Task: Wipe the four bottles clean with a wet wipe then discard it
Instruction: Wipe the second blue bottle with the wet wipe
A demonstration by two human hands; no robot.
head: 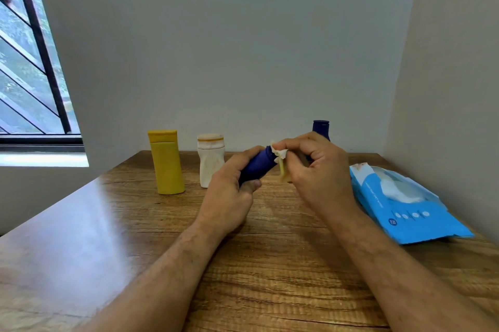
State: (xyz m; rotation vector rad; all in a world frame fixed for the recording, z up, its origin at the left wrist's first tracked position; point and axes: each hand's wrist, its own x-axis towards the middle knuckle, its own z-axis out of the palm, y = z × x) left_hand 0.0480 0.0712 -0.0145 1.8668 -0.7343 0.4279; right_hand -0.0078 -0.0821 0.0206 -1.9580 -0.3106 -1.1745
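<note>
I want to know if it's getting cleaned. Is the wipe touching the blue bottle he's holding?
Touching. The head view shows the wet wipe, pinched by the right hand, pressed against the top end of the blue bottle.

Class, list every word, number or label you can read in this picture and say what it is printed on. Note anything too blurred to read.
"72": in a round mark near the front corner of the blue wet wipe pack.
White line of print along the pack: too small and blurred to read.
Yellow bottle, white bottle, the two dark blue bottles: no readable text.
</note>
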